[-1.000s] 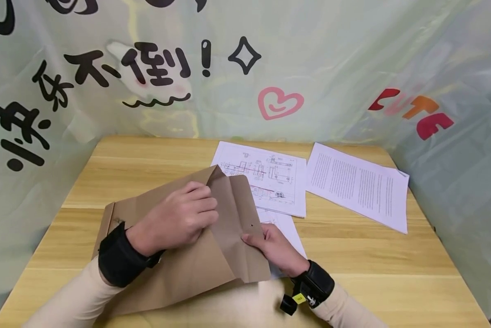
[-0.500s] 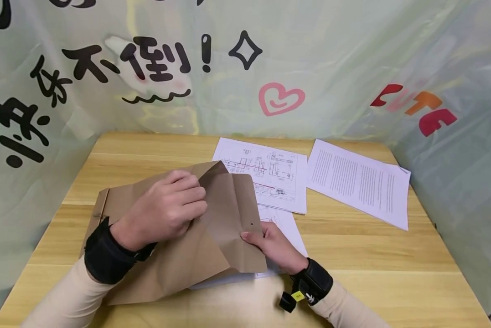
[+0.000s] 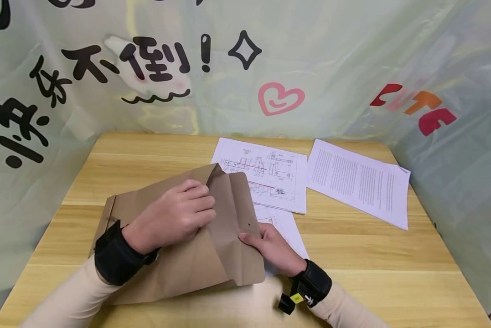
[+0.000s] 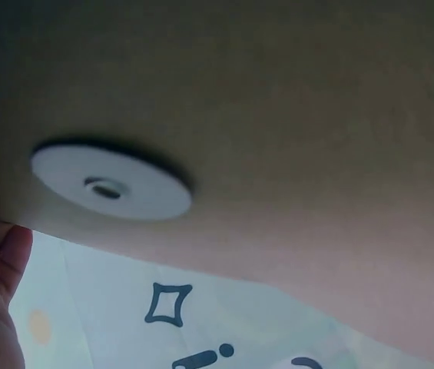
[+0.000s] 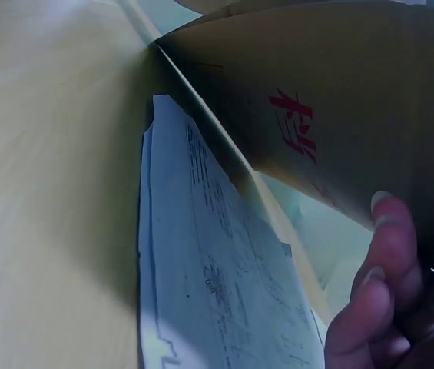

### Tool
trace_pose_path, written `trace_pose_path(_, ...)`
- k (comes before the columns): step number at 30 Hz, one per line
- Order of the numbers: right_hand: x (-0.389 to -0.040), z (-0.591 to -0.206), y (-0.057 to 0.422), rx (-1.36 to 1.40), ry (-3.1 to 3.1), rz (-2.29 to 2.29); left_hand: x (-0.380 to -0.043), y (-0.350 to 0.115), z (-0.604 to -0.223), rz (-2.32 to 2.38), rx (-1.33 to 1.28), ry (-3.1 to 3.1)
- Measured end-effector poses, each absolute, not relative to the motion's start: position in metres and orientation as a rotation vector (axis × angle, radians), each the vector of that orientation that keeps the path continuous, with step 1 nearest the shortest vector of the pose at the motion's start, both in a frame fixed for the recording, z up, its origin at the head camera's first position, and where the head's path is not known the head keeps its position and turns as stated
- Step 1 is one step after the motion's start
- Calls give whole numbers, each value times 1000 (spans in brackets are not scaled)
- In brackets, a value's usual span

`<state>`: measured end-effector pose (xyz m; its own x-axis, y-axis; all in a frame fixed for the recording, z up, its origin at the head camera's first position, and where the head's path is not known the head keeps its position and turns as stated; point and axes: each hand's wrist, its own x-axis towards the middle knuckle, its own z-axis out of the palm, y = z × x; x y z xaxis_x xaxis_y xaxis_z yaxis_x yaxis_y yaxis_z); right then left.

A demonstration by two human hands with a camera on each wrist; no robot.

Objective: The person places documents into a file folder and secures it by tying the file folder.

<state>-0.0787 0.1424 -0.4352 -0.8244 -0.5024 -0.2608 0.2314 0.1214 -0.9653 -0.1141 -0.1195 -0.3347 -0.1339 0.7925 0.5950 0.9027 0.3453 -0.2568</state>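
A brown kraft-paper document envelope (image 3: 167, 269) is held tilted above the table, its mouth facing right and gaping. My left hand (image 3: 175, 216) grips the upper layer at the mouth's edge, fingers curled over it. On the right, my right hand (image 3: 276, 248) pinches the envelope's flap, thumb on top near a small hole. Close up in the left wrist view, a white round button (image 4: 140, 188) sits on the brown paper. Red printed characters (image 5: 293, 127) show on the envelope's underside in the right wrist view, with a stack of printed drawings (image 5: 217, 269) below it.
Sheets with technical drawings (image 3: 284, 177) lie at the back middle of the wooden table (image 3: 372, 255), overlapping a lower drawing sheet (image 3: 288, 232) partly behind the right hand. A sheet of text (image 3: 358, 184) lies at the back right. A printed curtain (image 3: 331, 59) surrounds the table.
The envelope and left hand shifted left, then came back right. The sheet edge that showed under the envelope's front half a second ago is covered again. The right hand keeps its hold on the flap.
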Motion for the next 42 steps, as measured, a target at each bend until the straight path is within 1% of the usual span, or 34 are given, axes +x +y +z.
trace_pose_path(9, -80, -428, 139, -326, 1903, -1754, -119, -118, -353, -73, -1494, -2029)
trace_pose_path(26, -89, -423, 166, -343, 1959, -1704, -140, -151, -382, 69, -1381, -2324)
trace_pose_path(37, -91, -419, 181, -326, 2139, -1578, -155, -175, -406, 88, -1245, -2553)
trace_pose_path(42, -92, -420, 188, -297, 2197, -1546, -158, -179, -412, 12, -1168, -2639)
